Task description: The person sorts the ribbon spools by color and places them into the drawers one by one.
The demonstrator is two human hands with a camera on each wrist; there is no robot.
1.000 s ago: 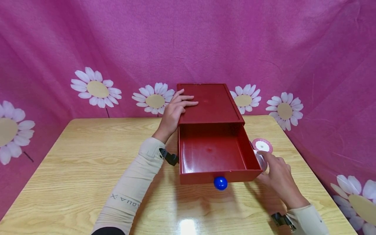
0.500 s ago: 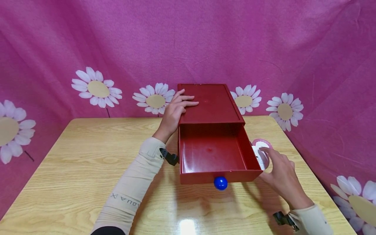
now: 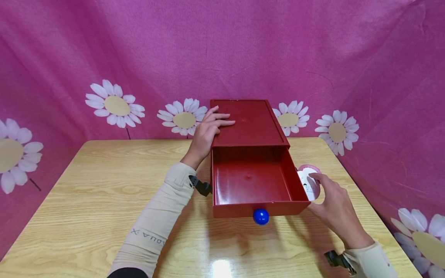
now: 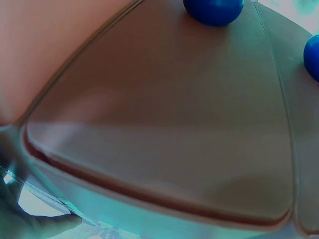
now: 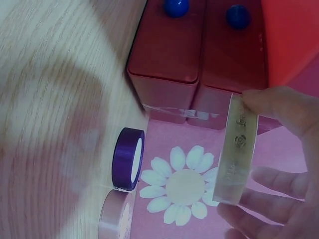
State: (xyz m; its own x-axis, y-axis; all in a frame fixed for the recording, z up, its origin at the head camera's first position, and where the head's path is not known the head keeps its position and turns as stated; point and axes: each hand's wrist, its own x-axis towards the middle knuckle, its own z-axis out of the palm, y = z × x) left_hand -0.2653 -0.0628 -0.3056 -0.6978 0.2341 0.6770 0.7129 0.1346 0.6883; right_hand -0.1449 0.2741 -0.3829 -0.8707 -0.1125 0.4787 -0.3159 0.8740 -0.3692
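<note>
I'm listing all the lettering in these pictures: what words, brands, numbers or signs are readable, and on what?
"AQUA X": on the left sleeve, upside down in the head view.
Too blurred to read: lettering beside a rose-like emblem on the rim of the pale ribbon roll in the right hand.
Too small to read: print and a dark mark on the roll's white end face.
Numbers: none I can read.
</note>
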